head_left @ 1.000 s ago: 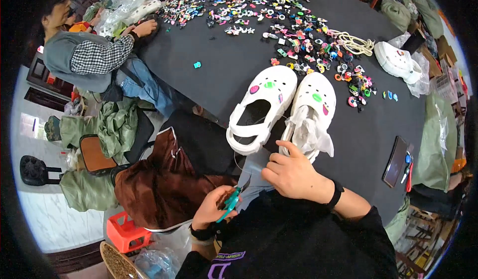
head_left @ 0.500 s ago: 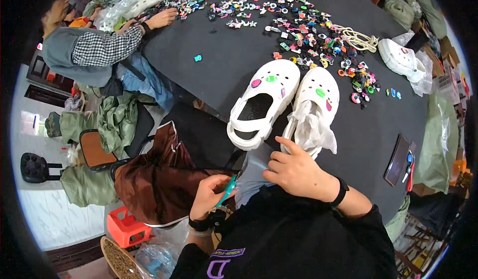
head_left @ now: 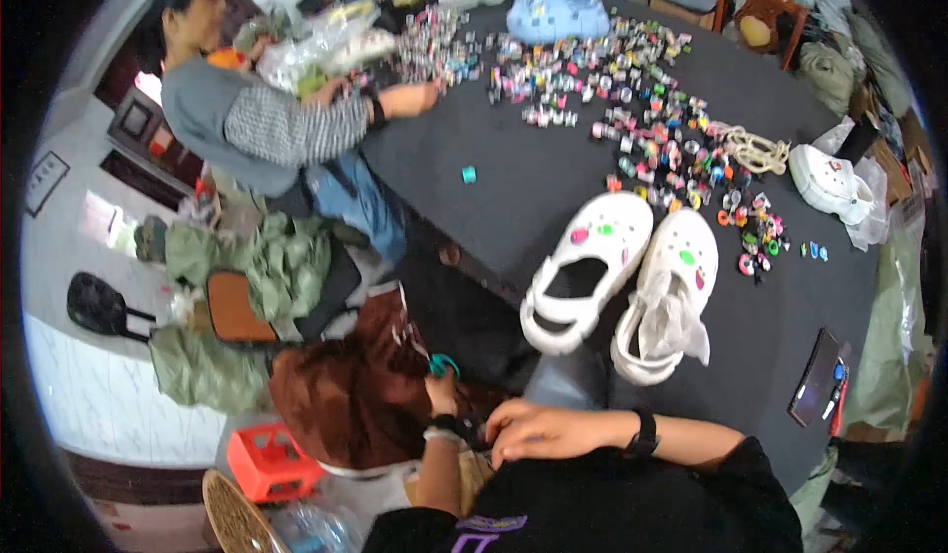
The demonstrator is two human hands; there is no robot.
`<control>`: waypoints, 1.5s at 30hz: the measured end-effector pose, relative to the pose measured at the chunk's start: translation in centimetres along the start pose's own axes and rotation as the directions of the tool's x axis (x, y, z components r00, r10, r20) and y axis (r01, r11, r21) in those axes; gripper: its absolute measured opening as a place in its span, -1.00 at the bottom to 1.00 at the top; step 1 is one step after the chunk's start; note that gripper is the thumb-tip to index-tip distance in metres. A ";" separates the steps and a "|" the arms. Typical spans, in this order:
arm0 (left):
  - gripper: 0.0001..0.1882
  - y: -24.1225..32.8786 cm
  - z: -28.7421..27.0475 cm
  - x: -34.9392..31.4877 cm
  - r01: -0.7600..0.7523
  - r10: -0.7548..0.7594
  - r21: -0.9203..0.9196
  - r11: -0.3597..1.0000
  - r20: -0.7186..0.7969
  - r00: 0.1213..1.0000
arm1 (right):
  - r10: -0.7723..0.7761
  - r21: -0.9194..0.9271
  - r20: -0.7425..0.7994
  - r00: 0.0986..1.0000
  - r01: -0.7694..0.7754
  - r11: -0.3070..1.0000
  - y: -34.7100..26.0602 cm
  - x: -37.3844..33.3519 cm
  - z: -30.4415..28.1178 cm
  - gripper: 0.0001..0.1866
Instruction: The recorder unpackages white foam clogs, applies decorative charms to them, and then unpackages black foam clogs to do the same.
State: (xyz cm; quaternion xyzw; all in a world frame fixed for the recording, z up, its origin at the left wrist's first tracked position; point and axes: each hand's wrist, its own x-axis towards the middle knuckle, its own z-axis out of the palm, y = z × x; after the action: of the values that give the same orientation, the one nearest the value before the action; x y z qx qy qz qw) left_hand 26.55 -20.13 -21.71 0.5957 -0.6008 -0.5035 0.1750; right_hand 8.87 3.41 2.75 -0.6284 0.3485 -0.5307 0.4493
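Low at the lower middle, beside brown cloth, my left hand [head_left: 442, 395] is closed on a teal-handled tool [head_left: 444, 364]; motion blur hides its exact kind. My right hand [head_left: 541, 431] hovers in front of my body, fingers loosely bent, with nothing visible in it. Beyond it, at the table edge, stand two white clogs, a left clog [head_left: 620, 227] and a right clog [head_left: 691, 237], heels toward me. Both carry pink and green charms on their toes. Crumpled white paper [head_left: 671, 324] sticks out of the right one. Neither hand touches the clogs.
Many colourful shoe charms [head_left: 652, 99] cover the far part of the dark table [head_left: 750, 355]. A pale cord bundle [head_left: 755, 148], another white clog [head_left: 828, 178] and a phone [head_left: 815, 375] lie rightward. A co-worker [head_left: 286, 118] reaches over the left side. A red stool [head_left: 272, 462] stands lower left.
The view has shifted, so the table and clogs sit lower and farther right. My right hand has drawn back from the clogs toward my body. My left hand has moved over the brown cloth, keeping the tool.
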 end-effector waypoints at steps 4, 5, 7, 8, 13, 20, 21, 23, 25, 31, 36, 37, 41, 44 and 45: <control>-0.62 -10.0 -0.3 7.5 -0.377 0.501 0.683 0.625 0.020 0.865 | -0.260 -0.091 0.063 0.964 0.265 0.960 1.1 4.6 3.5 -0.77; -0.62 -12.4 -3.2 9.0 -0.565 0.620 0.659 0.496 0.186 0.762 | -0.176 0.174 0.229 0.957 0.137 0.975 -0.4 5.6 4.7 -0.70; -0.41 -11.2 -0.1 9.6 -0.191 0.173 0.616 0.764 0.089 0.981 | 0.116 -0.037 0.381 0.917 -0.111 0.993 -4.2 6.3 3.0 -0.71; -0.41 -9.1 1.1 10.4 -0.227 0.211 0.612 0.758 0.099 0.972 | -0.004 -0.046 0.262 0.965 0.016 0.999 -2.4 6.0 3.9 -0.72; -0.53 -4.7 1.3 7.2 -0.229 0.171 0.276 0.933 0.218 0.961 | 0.030 -0.028 -0.011 0.999 -0.030 0.999 6.0 3.7 3.8 -0.70; -0.73 11.5 -3.5 -9.6 -0.083 0.231 -0.250 0.965 0.651 0.723 | 0.469 0.215 -0.201 0.860 -0.429 0.878 9.6 2.2 -1.1 -0.64; -0.67 14.0 -4.0 -12.3 0.034 0.351 -0.485 0.874 0.677 0.647 | 0.545 0.286 -0.171 0.821 -0.488 0.825 10.7 1.8 -1.6 -0.63; -0.60 15.3 -5.0 -14.5 0.167 0.481 -0.688 0.707 0.640 0.599 | 0.609 0.273 -0.084 0.789 -0.570 0.775 12.9 1.0 -1.7 -0.61; -0.63 15.9 -5.7 -14.7 0.112 0.297 -0.550 0.828 0.599 0.744 | 0.581 0.293 -0.006 0.814 -0.554 0.779 15.1 0.0 -1.2 -0.60; -0.76 13.1 -6.7 -16.6 -0.116 0.309 -0.357 0.927 0.553 0.774 | 0.515 0.253 0.317 0.796 -0.595 0.763 11.9 0.2 -0.1 -0.58; -0.59 10.0 -9.5 -18.5 0.223 0.030 -0.291 0.930 0.666 0.746 | 0.426 0.321 0.198 0.883 -0.468 0.823 14.0 -1.6 0.7 -0.40; -0.65 5.6 -10.9 -18.0 0.343 -0.038 -0.332 0.879 0.666 0.745 | 0.466 0.211 0.213 0.858 -0.507 0.836 12.5 -1.3 0.2 -0.48; -0.76 -14.3 -16.4 -18.4 0.654 -0.479 -0.216 0.725 0.525 0.704 | 0.450 0.115 0.067 0.890 -0.455 0.883 9.2 -0.6 -0.9 -0.54; -0.81 -22.3 -20.5 -26.4 0.567 -0.520 -0.386 0.728 0.229 0.823 | 0.438 0.095 0.027 0.899 -0.438 0.894 7.8 0.2 -1.6 -0.58; -0.82 -27.9 -21.8 -28.8 0.475 -0.503 -0.436 0.765 0.058 0.863 | 0.494 0.100 0.041 0.869 -0.495 0.863 6.6 0.7 -1.8 -0.58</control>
State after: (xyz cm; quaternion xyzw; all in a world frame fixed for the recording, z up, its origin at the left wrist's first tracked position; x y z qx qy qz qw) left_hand 65.89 2.94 -23.80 0.6922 -0.2911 -0.6340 0.1849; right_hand 7.48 0.07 -3.13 -0.4967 0.4656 -0.4114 0.6060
